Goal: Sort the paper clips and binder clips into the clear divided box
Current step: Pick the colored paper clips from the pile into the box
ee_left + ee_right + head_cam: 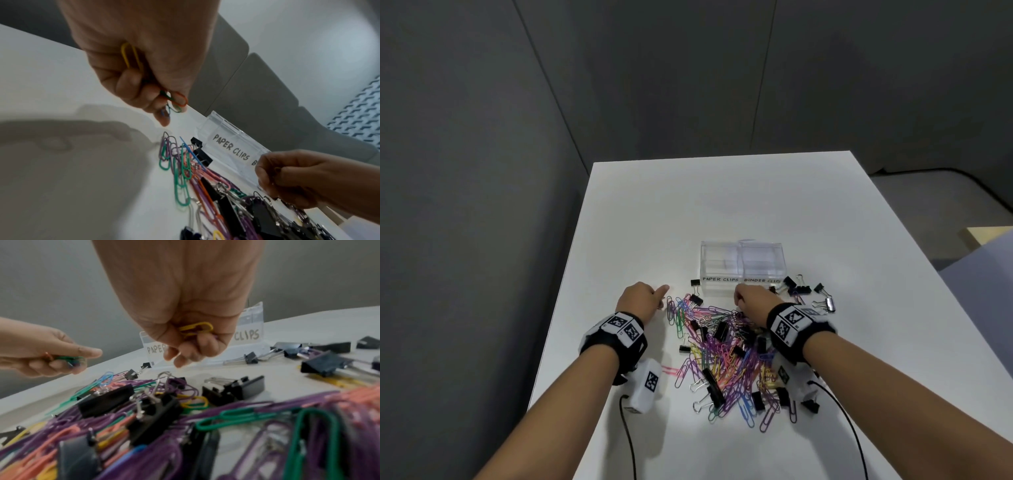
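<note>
A clear divided box [743, 267] labelled "PAPER CLIPS" and "BINDER CLIPS" stands mid-table; both compartments look empty. In front of it lies a mixed pile of coloured paper clips [726, 356] and black binder clips [720, 330]. My left hand [643, 298] hovers left of the pile, fingers curled round several paper clips [174, 100], yellow, green and orange. My right hand [751, 301] hangs over the pile's far edge, just before the box, gripping a yellow paper clip [196, 328] with others in its fist.
More binder clips [803, 291] lie loose to the right of the box. The white table [688, 212] ends at a grey wall on the left. Cables [630, 442] trail from both wrist cameras toward the near edge.
</note>
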Tool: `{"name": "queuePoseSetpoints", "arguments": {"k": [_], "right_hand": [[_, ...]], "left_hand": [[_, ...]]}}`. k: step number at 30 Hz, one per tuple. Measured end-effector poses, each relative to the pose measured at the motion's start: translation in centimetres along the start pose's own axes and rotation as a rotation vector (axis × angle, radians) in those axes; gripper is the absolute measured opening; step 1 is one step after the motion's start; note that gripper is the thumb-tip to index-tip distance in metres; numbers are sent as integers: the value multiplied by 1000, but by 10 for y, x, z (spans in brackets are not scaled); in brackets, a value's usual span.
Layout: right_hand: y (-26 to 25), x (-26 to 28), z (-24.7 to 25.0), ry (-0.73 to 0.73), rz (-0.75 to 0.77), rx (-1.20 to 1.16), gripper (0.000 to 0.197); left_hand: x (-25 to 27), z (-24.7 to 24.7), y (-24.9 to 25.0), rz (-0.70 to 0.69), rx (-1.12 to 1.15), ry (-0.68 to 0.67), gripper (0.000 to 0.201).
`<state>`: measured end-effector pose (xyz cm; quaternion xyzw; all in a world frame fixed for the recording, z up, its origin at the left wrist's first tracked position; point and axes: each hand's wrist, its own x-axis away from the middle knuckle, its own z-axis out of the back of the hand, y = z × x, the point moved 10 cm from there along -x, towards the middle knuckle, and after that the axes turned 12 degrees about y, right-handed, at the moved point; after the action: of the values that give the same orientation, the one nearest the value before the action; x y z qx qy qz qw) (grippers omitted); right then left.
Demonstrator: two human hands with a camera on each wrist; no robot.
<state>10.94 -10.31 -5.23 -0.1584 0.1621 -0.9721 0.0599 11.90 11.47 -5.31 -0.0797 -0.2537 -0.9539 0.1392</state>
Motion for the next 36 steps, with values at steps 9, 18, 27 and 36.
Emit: {"name": "queuePoseSetpoints", "arguments": {"k": [9, 18, 27, 36], "right_hand": [[-18, 0, -18, 21, 83, 80, 24], [8, 8, -10, 61, 69, 152, 19], [26, 10, 9, 79, 11, 13, 24], [20, 12, 3, -14, 25, 110, 32]], "left_hand": [[11, -29, -11, 43, 218, -228, 37], [15, -28, 7, -83, -20, -14, 29], [18, -49, 39, -196, -62, -62, 32], [12, -38, 16, -91, 64, -125, 25]]}}
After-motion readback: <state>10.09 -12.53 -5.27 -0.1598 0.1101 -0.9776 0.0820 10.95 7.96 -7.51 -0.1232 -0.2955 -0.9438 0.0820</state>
